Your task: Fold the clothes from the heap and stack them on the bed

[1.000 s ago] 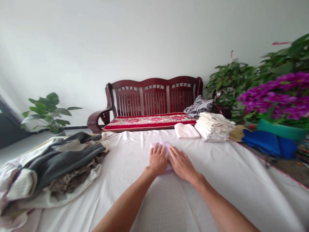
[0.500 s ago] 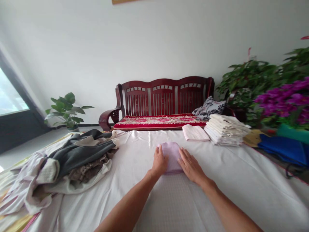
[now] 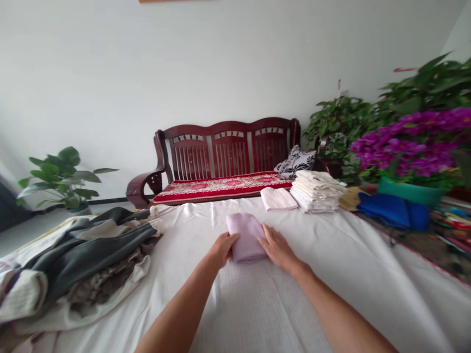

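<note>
A small folded pale lilac cloth [image 3: 246,235] lies on the white sheet [image 3: 331,274] in front of me. My left hand [image 3: 222,249] grips its near left edge, fingers curled on the fabric. My right hand [image 3: 275,247] rests against its near right edge, fingers together on the cloth. Beyond it lie a folded pink striped cloth [image 3: 278,198] and a stack of folded cream cloths [image 3: 317,191].
A heap of unfolded grey, brown and white laundry [image 3: 81,260] fills the left. A dark red wooden bench [image 3: 221,162] stands behind. Potted plants with purple flowers [image 3: 412,147] and blue fabric [image 3: 390,210] sit at right; a green plant [image 3: 61,174] at left.
My hands slid from on top of the lilac cloth to its near side edges. The view swung left, then back right.
</note>
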The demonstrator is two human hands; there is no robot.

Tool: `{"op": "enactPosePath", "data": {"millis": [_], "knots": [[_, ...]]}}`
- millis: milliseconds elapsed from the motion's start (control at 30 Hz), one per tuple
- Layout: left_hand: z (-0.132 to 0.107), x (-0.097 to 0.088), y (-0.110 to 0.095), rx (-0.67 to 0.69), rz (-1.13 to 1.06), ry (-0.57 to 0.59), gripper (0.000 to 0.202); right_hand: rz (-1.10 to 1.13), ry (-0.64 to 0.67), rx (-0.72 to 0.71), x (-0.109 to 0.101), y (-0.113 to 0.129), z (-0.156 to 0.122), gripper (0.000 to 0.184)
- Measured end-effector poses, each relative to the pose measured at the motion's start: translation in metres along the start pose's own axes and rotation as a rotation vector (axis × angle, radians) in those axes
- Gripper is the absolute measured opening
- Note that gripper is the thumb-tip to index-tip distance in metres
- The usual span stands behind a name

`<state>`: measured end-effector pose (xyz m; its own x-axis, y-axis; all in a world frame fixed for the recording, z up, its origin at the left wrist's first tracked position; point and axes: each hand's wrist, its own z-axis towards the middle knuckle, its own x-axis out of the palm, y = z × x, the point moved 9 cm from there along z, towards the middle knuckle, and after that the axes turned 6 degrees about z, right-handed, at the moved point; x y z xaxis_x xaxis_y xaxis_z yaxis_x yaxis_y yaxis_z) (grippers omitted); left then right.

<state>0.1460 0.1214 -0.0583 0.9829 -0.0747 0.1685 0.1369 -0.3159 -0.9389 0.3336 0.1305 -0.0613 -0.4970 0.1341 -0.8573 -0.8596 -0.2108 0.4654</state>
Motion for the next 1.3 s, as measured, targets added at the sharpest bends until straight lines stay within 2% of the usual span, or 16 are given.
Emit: {"op": "enactPosePath", "data": {"millis": [167, 300, 367, 467, 600, 667, 733, 833, 900, 967, 1167, 1300], "knots": [[0.001, 0.003, -0.001, 0.166, -0.041, -0.023, 0.040, 0.082, 0.030, 0.059, -0.014, 0.009, -0.005, 0.071], [0.001, -0.010, -0.008, 0.265, 0.031, -0.087, 0.050, 0.161, -0.016, 0.076, -0.026, 0.012, -0.008, 0.074], [0.001, -0.026, -0.018, 0.292, 0.060, -0.137, 0.052, 0.236, -0.047, 0.041, -0.029, 0.013, -0.008, 0.067], [0.003, -0.062, -0.036, 0.301, 0.147, -0.218, 0.050, 0.283, -0.074, 0.001, -0.028, 0.012, -0.008, 0.059], [0.004, -0.110, -0.054, 0.303, 0.493, -0.344, 0.042, 0.197, -0.075, -0.050, -0.023, 0.013, -0.006, 0.049], [0.004, -0.124, -0.056, 0.287, 0.667, -0.402, 0.039, 0.121, -0.078, -0.089, -0.021, 0.017, -0.006, 0.046], [0.004, -0.132, -0.053, 0.271, 0.752, -0.450, 0.041, 0.060, -0.084, -0.140, -0.020, 0.022, -0.008, 0.045], [-0.001, -0.125, -0.056, 0.362, 0.988, -0.527, 0.052, 0.017, -0.089, -0.199, -0.020, 0.030, -0.011, 0.041], [-0.004, -0.107, -0.060, 0.462, 1.224, -0.532, 0.054, 0.003, -0.085, -0.209, -0.020, 0.032, -0.013, 0.039], [-0.005, -0.088, -0.059, 0.535, 1.393, -0.483, 0.053, -0.003, -0.080, -0.207, -0.021, 0.034, -0.014, 0.038], [-0.012, -0.039, -0.047, 0.672, 1.548, -0.295, 0.051, 0.021, -0.067, -0.190, -0.023, 0.036, -0.015, 0.037], [-0.016, -0.021, -0.036, 0.647, 1.603, -0.261, 0.058, 0.036, -0.069, -0.177, -0.022, 0.036, -0.014, 0.038]]}}
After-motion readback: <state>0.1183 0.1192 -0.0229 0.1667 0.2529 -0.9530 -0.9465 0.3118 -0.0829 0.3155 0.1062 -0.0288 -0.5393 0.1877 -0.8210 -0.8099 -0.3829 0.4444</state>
